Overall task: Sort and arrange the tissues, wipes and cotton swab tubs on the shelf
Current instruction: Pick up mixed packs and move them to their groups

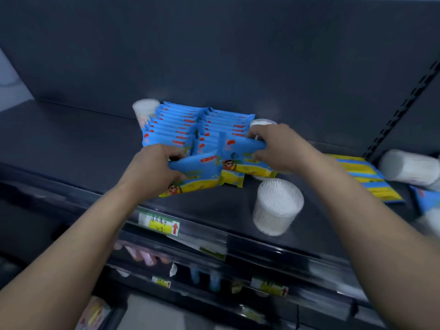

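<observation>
Two rows of blue wipe packs (190, 125) stand upright in the middle of the dark shelf (71, 139). At the front of the left row my left hand (154, 167) grips a blue and yellow wipe pack (197, 172). My right hand (276, 146) grips another wipe pack (240, 148) at the front of the right row. A clear cotton swab tub (145, 110) stands behind the left row, and a second tub (262, 122) peeks out behind my right hand. A third swab tub (277, 207) stands near the shelf's front edge.
Loose yellow and blue packs (366, 177) lie flat at the right, beside a swab tub lying on its side (407, 167). A slotted upright (400, 110) bounds the shelf on the right. A yellow price label (162, 226) hangs on the front rail. Lower shelves hold other goods.
</observation>
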`<move>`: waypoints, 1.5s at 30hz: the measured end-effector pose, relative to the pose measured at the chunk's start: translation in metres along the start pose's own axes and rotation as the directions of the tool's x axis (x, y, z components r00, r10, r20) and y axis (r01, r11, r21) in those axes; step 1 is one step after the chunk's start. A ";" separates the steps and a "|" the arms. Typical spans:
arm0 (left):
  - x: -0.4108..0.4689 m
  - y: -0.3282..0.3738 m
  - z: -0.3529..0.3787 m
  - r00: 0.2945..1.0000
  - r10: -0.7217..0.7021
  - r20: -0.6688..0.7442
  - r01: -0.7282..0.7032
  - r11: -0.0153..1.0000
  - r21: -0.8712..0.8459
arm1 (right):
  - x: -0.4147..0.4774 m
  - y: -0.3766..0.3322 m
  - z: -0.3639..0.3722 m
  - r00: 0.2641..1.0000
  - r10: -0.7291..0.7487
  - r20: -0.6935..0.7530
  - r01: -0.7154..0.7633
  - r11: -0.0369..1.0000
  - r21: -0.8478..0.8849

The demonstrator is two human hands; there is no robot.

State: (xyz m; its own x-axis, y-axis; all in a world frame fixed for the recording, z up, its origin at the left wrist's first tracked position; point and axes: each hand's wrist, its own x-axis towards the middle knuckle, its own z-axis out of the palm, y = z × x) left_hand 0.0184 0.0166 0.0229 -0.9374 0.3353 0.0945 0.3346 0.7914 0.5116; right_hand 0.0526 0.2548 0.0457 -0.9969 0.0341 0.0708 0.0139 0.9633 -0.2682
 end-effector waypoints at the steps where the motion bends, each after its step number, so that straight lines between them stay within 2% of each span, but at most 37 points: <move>1: 0.001 -0.006 -0.002 1.000 0.006 0.025 -0.006 1.000 -0.001 | 0.001 -0.005 0.004 0.999 0.025 0.020 -0.026 1.000 0.010; 10: 0.016 -0.014 0.011 0.969 0.132 0.210 -0.120 0.990 -0.067 | -0.011 -0.013 0.017 0.973 0.149 0.179 -0.121 0.980 -0.157; 15: 0.026 -0.004 0.026 0.924 0.173 0.342 -0.163 0.985 -0.057 | -0.015 -0.003 0.014 0.948 0.215 0.234 -0.180 0.970 -0.162; 20: 0.031 0.001 0.029 0.894 0.186 0.408 -0.174 0.983 -0.067 | -0.007 -0.003 0.017 0.941 0.198 0.275 -0.177 0.979 -0.102; 24: 0.030 0.000 0.027 0.892 0.189 0.411 -0.173 0.982 -0.076 | 0.000 -0.008 0.017 0.944 0.142 0.298 -0.139 0.990 -0.031; 27: 0.028 0.002 0.029 0.899 0.190 0.396 -0.172 0.982 -0.080 | 0.005 -0.009 0.015 0.942 0.114 0.314 -0.098 0.993 -0.067; 40: 0.033 0.039 0.059 0.883 0.274 0.381 -0.234 0.961 -0.150 | -0.004 0.036 0.001 0.894 0.204 0.399 -0.169 0.978 -0.122; 45: 0.037 0.050 0.063 0.869 0.244 0.431 -0.207 0.970 -0.131 | -0.008 0.051 0.001 0.892 0.204 0.403 -0.173 0.979 -0.112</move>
State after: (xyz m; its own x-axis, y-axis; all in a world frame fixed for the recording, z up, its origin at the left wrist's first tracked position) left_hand 0.0066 0.1006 -0.0024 -0.6911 0.7045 -0.1615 0.5055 0.6309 0.5886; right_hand 0.0614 0.3038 0.0307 -0.9179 0.1192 -0.3785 0.1946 0.9665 -0.1675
